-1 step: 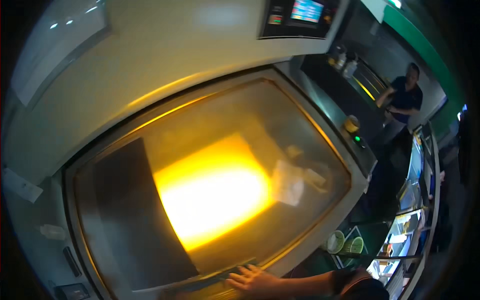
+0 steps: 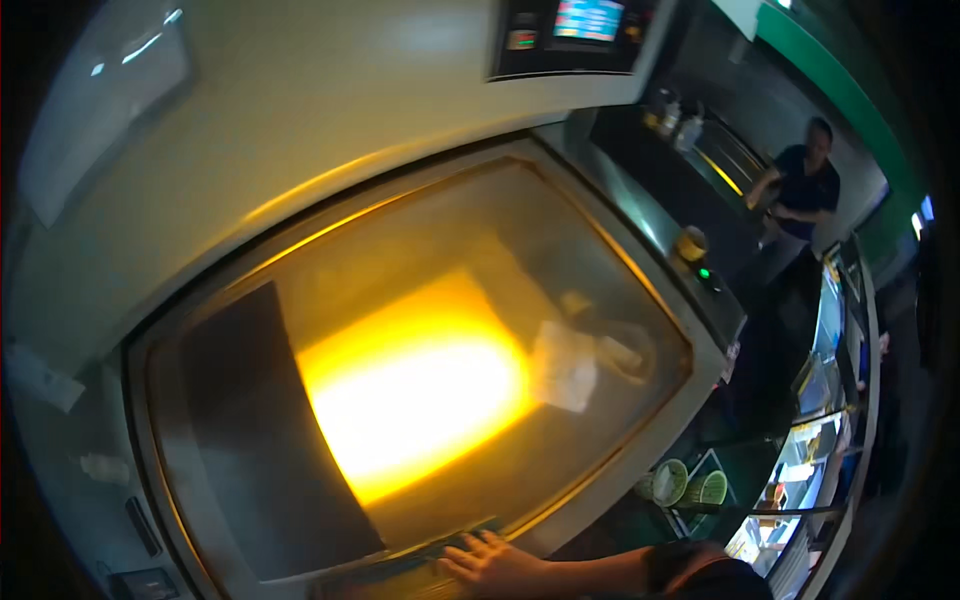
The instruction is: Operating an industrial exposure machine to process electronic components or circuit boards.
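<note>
My right hand [image 2: 490, 563] comes in from the lower right and lies with fingers stretched over a greenish strip [image 2: 425, 558] at the near edge of a big metal-framed panel [image 2: 640, 437]. Nothing shows in its grasp. Across the middle of the panel spreads a bright yellow-white glow [image 2: 420, 400], too bright to show any detail. Left of it lies a dark rectangle [image 2: 260, 430]. To the right of the glow is a blurred white patch [image 2: 565, 365]; whether it is an object or a reflection, I cannot tell. My left hand is out of view.
A control box with a lit screen [image 2: 588, 18] is mounted above the panel. Two pale green round containers [image 2: 710, 488] stand to the right. Beyond a dark counter, a person [image 2: 808, 190] stands near a yellowish jar [image 2: 692, 243]. Lit display cases [image 2: 800, 460] line the far right.
The whole scene sits slightly farther left in the picture. My right hand keeps its place on the greenish strip, fingers still stretched.
</note>
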{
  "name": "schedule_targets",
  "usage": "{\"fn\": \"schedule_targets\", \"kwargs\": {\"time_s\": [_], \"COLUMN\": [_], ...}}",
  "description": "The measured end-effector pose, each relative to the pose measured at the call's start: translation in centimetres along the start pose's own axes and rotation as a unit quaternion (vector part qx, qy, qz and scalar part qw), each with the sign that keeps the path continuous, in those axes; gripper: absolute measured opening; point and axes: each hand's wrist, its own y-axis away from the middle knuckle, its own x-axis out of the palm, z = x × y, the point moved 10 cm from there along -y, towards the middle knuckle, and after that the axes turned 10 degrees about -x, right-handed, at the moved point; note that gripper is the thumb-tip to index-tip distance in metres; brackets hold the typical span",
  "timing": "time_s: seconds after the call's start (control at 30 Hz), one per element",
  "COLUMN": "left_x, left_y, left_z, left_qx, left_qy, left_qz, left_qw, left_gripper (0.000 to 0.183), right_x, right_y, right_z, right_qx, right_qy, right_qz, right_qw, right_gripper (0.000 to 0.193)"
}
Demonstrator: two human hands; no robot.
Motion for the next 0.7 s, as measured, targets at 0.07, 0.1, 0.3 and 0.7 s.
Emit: {"fn": "schedule_targets", "kwargs": {"time_s": [0.07, 0.1, 0.3, 0.7], "left_x": [-0.5, -0.5, 1.4, -2.7], "left_y": [-0.8, -1.1, -3.4, -4.5], "left_z": [0.2, -0.8, -5.8, -10.7], "left_qx": [-0.054, -0.049, -0.118, -0.051], "left_qy": [0.017, 0.011, 0.170, 0.169], "left_qz": [0.023, 0.017, 0.045, -0.036], "left_qw": [0.998, 0.999, 0.977, 0.984], "left_gripper": [0.091, 0.091, 0.083, 0.062], "right_x": [-1.0, 0.8, -6.5, -22.3], "right_y": [-1.3, -0.6, 22.8, 48.2], "right_z": [-0.5, -2.2, -41.1, -49.0], "right_qx": [-0.012, -0.044, 0.287, 0.664], "right_qy": [-0.091, -0.121, -0.199, 0.202], "right_qz": [0.068, 0.052, -0.361, -0.177], "right_qw": [0.993, 0.990, 0.865, 0.698], "right_gripper": [0.055, 0.051, 0.025, 0.090]}}
